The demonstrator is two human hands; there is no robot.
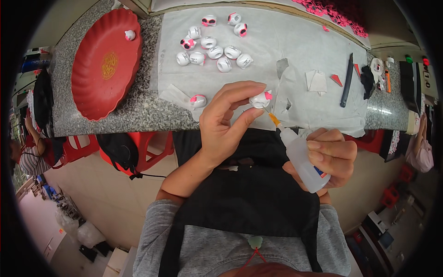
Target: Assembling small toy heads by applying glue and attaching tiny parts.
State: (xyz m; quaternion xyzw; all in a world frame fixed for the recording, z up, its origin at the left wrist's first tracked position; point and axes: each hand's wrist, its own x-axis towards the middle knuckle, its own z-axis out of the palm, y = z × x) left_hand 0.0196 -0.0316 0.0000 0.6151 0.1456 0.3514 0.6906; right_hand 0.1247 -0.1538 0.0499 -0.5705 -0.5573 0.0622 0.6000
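Between the thumb and fingers of my left hand (226,117) is a small white toy head (259,100) with a pink bow-like piece on its side. My right hand (330,154) grips a translucent squeeze bottle (302,159), tilted so that its orange needle tip (273,119) points up at the toy head. The tip is at or very close to the head's lower edge; whether it touches, I cannot tell. A similar head (198,101) with pink on it lies left of my left hand. Several more white heads (215,52) are grouped farther back on the white paper (258,37).
A red scalloped tray (85,87) holds one head (130,35) at the left. A dark cutter-like tool (347,81), folded paper (316,81) and red scraps (336,80) lie at the right. Many pink pieces (332,16) sit on the back ledge. Red stools (154,150) stand below the counter.
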